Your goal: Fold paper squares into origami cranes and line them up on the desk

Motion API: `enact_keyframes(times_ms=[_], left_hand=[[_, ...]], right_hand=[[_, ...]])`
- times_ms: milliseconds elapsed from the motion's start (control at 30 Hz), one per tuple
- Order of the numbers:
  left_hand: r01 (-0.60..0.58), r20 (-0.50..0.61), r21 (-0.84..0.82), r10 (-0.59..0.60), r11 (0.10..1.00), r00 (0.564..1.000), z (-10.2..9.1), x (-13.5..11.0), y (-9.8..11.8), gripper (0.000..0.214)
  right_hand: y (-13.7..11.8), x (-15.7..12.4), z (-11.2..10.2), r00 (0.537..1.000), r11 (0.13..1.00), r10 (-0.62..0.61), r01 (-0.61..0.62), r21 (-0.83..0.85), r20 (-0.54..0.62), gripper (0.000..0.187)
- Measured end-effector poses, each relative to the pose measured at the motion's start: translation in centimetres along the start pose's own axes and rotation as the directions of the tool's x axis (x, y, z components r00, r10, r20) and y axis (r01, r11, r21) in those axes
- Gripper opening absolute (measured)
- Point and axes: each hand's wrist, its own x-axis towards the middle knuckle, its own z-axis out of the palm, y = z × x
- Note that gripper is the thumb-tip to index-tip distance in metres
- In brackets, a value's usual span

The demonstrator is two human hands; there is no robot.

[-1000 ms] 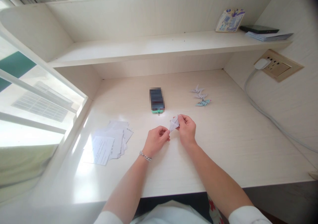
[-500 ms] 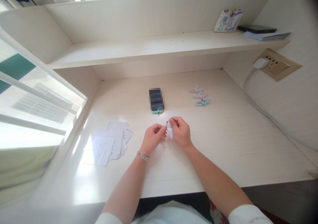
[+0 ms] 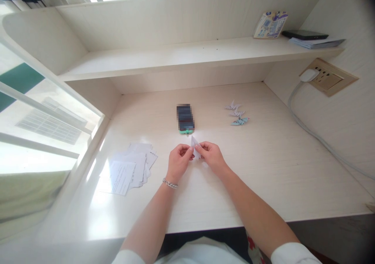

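Observation:
A small folded white paper (image 3: pixel 194 142) is pinched between my two hands above the desk, its pointed tip facing away from me. My left hand (image 3: pixel 179 159) grips its left side between thumb and fingers; a chain bracelet circles that wrist. On the paper's right side, my right hand (image 3: pixel 213 156) holds with thumb and fingertips. The lower folds are partly hidden by my fingers. Just beyond the hands lies a dark, blurred-out phone-like object (image 3: pixel 185 117) with a green piece at its near end.
Loose printed paper sheets (image 3: pixel 123 174) lie to the left. Several folded paper cranes (image 3: pixel 239 121) sit at the back right. A shelf (image 3: pixel 164 59) spans the back, holding a packet (image 3: pixel 270 24) and a dark flat object (image 3: pixel 304 34). A cable (image 3: pixel 316 135) runs from a wall socket (image 3: pixel 332 78).
The folded paper has turned so that its point stands up and away from me. My right hand has shifted slightly left and down, and both hands are closer together.

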Motion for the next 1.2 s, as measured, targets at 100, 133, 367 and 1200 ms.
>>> enact_keyframes(times_ms=[100,133,367,1200], left_hand=[[0.028,0.048,0.041,-0.03,0.999,0.998,-0.1,0.0,-0.1,0.028],[0.029,0.059,0.06,-0.033,0.998,0.998,-0.1,0.0,-0.2,0.028],[-0.012,0.089,0.143,0.0,0.99,0.996,-0.4,0.1,-0.5,0.028],[0.007,0.053,-0.008,-0.007,1.0,0.999,-0.5,0.4,-0.2,0.021]], right_hand=[[-0.1,0.0,-0.2,1.0,0.999,-0.003,0.004,-0.042,0.009,0.031],[-0.1,0.0,-0.2,1.0,0.999,0.003,-0.002,-0.052,0.017,0.031],[-0.2,0.0,-0.4,0.999,0.993,0.006,-0.002,-0.119,0.039,0.037],[-0.4,-0.3,-0.1,0.994,0.987,0.014,0.003,-0.16,0.105,0.03]])
